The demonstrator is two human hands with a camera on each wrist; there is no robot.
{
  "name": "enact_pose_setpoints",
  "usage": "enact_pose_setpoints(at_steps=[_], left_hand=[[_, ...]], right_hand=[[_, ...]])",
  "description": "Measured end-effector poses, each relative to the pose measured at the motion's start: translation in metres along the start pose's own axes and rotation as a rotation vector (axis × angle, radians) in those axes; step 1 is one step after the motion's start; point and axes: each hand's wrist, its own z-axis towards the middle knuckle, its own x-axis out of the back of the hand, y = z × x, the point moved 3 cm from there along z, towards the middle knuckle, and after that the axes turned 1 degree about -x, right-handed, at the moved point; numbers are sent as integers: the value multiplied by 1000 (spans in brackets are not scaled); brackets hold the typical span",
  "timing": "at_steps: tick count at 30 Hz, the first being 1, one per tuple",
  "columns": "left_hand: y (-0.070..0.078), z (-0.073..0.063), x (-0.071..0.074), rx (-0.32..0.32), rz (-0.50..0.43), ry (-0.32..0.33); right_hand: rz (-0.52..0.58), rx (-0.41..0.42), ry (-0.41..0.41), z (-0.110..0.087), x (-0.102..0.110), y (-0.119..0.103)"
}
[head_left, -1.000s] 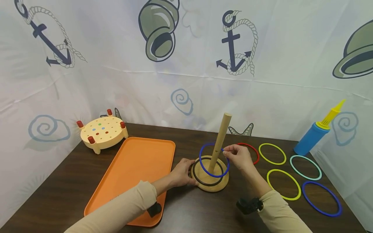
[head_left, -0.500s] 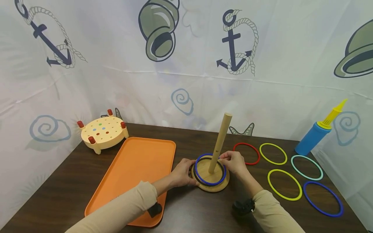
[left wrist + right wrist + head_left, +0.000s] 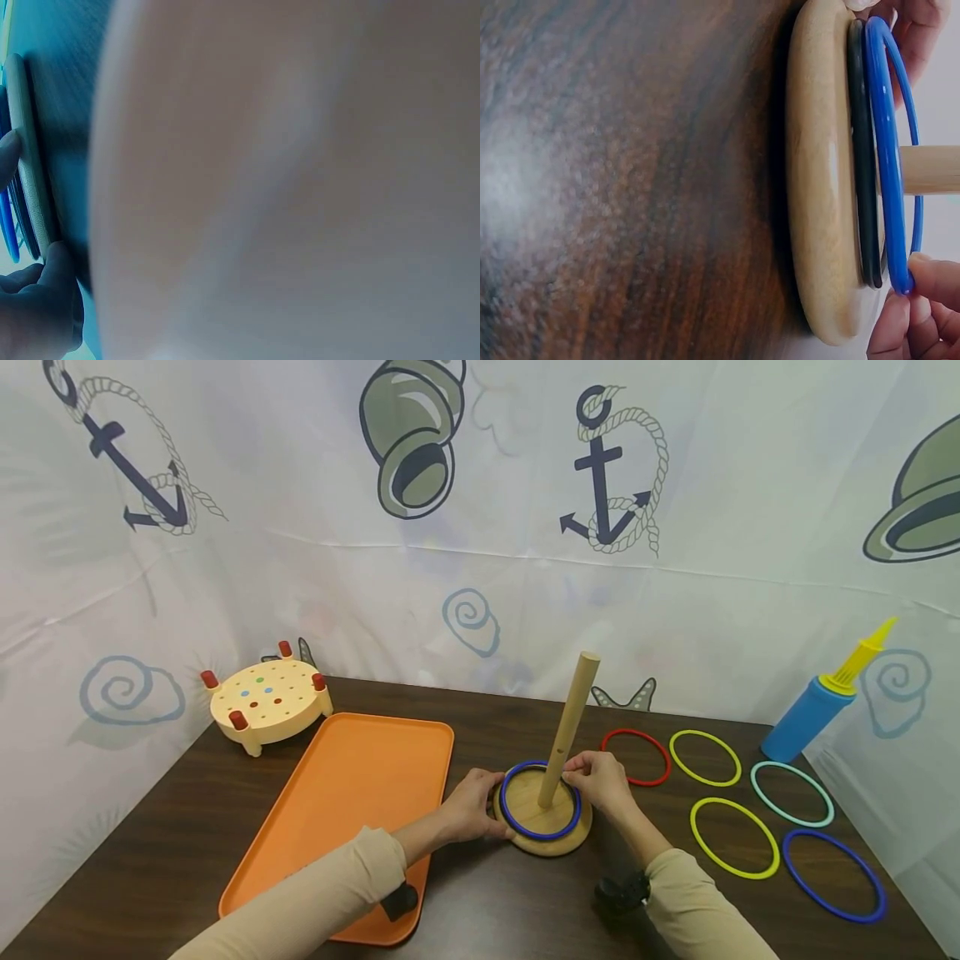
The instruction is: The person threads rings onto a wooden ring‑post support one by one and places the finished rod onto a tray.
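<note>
A wooden stand has a round base and an upright peg. A blue ring lies around the peg on top of a black ring, low on the base. My left hand grips the base's left edge. My right hand pinches the blue ring at its right side. The right wrist view shows the base, the black ring and the blue ring stacked, with my fingertips on the blue one. The left wrist view is mostly a blurred arm beside the base edge.
An orange tray lies left of the stand, with a cream pegboard toy behind it. Loose rings lie to the right: red, yellow, mint, blue. A blue pump stands far right.
The blue ring came down the peg from a tilted, raised position to lie flat on the base. My right hand went down with it. The left hand stayed put.
</note>
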Motion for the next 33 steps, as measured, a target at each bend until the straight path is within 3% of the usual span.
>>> enact_pose_setpoints(at_steps=[9, 33], left_hand=[[-1, 1, 0, -15, 5, 4], [-1, 0, 0, -17, 0, 9]], right_hand=[[3, -30, -21, 0, -3, 2], [-70, 44, 22, 2, -7, 2]])
